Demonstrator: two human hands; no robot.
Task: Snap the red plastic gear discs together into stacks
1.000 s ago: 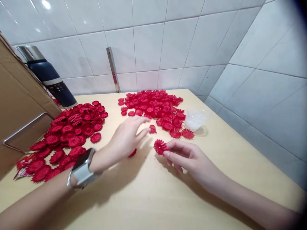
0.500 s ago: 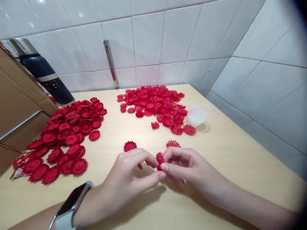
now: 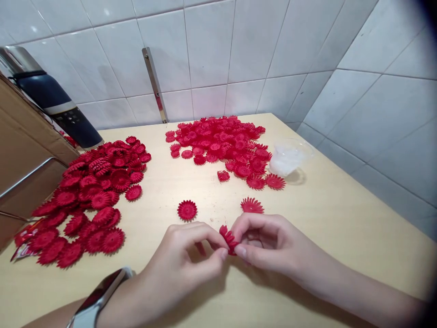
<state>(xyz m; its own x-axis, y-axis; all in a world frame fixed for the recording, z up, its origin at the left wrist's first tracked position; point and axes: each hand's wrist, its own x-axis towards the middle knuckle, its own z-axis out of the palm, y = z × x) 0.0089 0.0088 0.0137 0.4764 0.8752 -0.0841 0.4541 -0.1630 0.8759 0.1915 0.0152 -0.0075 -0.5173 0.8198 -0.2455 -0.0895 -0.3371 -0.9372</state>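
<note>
Both hands have drawn a little closer together since the last frame: the left hand (image 3: 184,259) and right hand (image 3: 269,246) pinch one red toothed plastic flower (image 3: 228,237) between their fingertips, low over the pale wooden surface (image 3: 341,218). Two loose ribbed discs (image 3: 187,210) lie just beyond them. No writing is legible anywhere.

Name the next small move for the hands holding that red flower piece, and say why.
Probably press the pinched red flower piece together: the left hand and right hand both grip it between fingertips above the table, so a squeeze seems due before setting it down.
</note>
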